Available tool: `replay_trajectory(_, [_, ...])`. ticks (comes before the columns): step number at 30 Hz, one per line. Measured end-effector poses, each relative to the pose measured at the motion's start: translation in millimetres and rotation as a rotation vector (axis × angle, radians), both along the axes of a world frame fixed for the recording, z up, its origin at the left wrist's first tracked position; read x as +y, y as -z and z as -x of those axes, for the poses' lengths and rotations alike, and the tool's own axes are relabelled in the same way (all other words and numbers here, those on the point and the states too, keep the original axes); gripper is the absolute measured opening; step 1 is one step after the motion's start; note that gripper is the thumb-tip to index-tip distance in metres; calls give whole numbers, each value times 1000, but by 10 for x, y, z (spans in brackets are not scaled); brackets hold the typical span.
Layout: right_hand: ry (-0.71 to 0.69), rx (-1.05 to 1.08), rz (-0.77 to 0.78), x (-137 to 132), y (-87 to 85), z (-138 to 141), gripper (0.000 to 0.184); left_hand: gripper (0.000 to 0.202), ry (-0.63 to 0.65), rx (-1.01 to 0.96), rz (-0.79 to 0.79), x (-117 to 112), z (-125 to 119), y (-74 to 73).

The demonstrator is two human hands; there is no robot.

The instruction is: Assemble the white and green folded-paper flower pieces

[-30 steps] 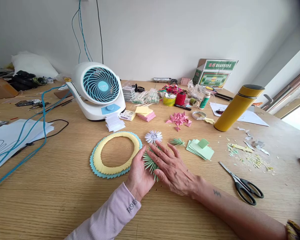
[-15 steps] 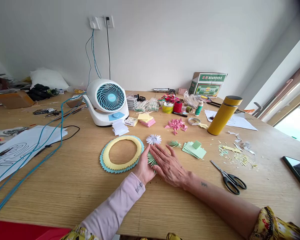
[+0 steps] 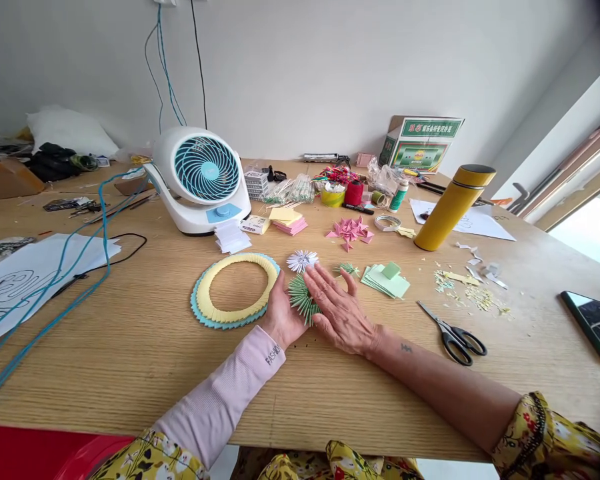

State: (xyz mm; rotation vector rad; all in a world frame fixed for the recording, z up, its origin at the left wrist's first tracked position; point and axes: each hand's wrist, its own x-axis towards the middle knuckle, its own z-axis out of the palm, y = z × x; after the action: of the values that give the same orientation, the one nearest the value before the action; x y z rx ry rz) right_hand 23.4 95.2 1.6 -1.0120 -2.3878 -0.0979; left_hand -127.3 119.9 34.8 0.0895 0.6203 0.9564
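A green pleated paper rosette [image 3: 304,297] lies in my left hand [image 3: 283,312], whose palm is turned up beneath it with the thumb along its left side. My right hand [image 3: 341,312] rests flat over the rosette's right part, fingers stretched out, covering that part of it. Just beyond the fingertips lies a white paper rosette [image 3: 301,261]. To the left of my hands is a ring of folded yellow paper [image 3: 215,310] with a blue pleated edge. A smaller green folded piece [image 3: 347,269] and a stack of green paper slips [image 3: 384,283] lie to the right.
Black-handled scissors [image 3: 455,335] and paper scraps [image 3: 473,293] lie at the right, near a phone [image 3: 593,327]. A yellow flask [image 3: 453,210] stands behind. Pink folded pieces [image 3: 351,231] lie farther back. A white fan [image 3: 203,177] and blue cords [image 3: 103,227] are on the left.
More of the green rosette shows between my hands, as my right hand has shifted slightly to the right relative to it. The camera view has tilted down a little.
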Motion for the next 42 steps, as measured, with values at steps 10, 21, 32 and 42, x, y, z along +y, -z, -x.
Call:
replay_trajectory(10, [68, 245, 89, -28, -30, -16, 52, 34, -38, -33, -4, 16, 25, 43])
replay_trajectory(21, [119, 1098, 638, 23, 100, 262, 69, 24, -76, 30, -78, 1, -13, 3])
replay_trajectory(32, [155, 1279, 708, 17, -4, 351, 52, 19, -34, 9, -152, -57, -63, 48])
replay_trajectory(42, [196, 1168, 641, 16, -2, 319, 35, 20, -37, 18, -164, -67, -80, 109])
